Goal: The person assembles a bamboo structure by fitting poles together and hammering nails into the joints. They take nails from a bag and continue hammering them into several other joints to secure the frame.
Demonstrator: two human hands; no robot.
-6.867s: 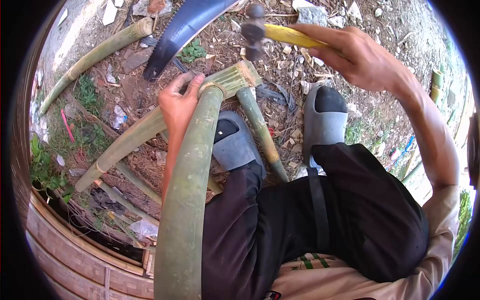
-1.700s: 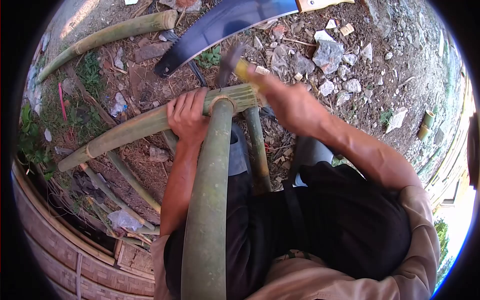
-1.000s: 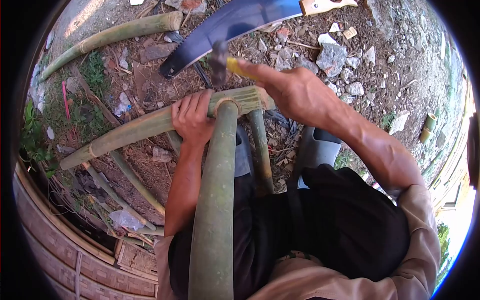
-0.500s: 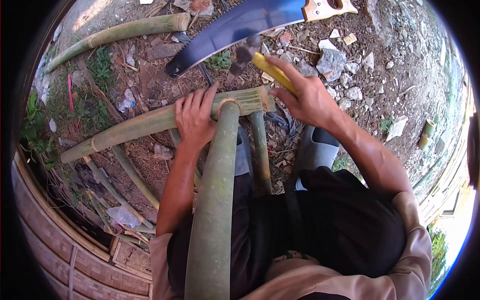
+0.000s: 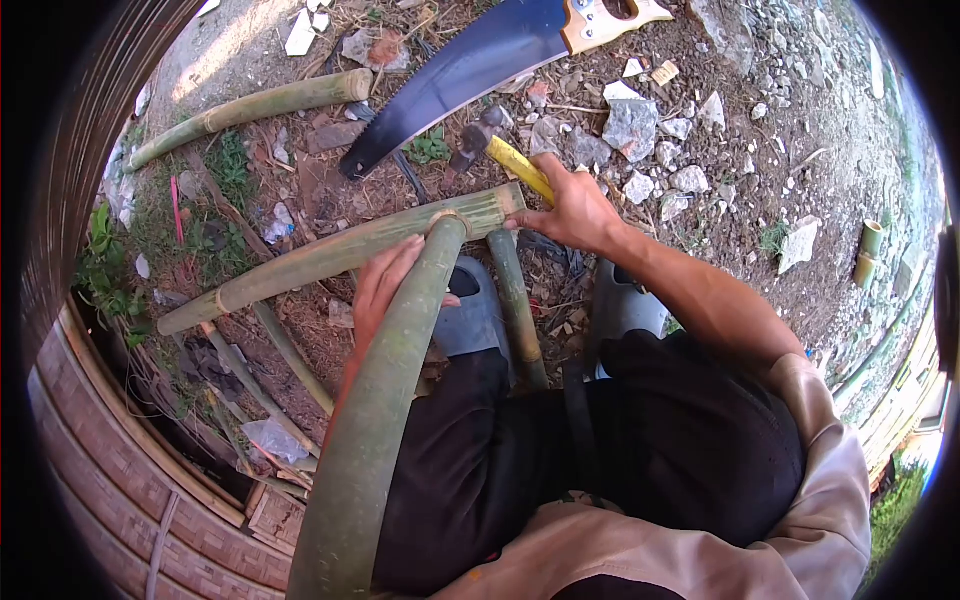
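Note:
A thick bamboo pole [image 5: 375, 420] runs from near my body to a joint in a bamboo crosspiece [image 5: 320, 248]. My left hand [image 5: 378, 290] grips this pole from behind, just below the joint; fingers show on its left, a fingertip on its right, and the rest is hidden. In my right hand [image 5: 580, 208] is a hammer [image 5: 518, 165] with a yellow handle, its dark head pointing away over the ground. The fingertips of that hand touch the crosspiece's right end. A thinner bamboo leg [image 5: 515, 300] extends from beneath that end toward me.
Beyond the crosspiece lie a large handsaw [image 5: 465, 70] with a wooden handle and a loose bamboo length [image 5: 240, 108]. Stones [image 5: 630, 125] and rubble cover the ground at right. My shoes [image 5: 470, 310] flank the bamboo leg. A woven wall [image 5: 110, 480] stands at lower left.
My left hand has shifted from the top of the crosspiece to the thick pole. That pole's near end has swung left. My right hand still holds the hammer, now against the crosspiece's end.

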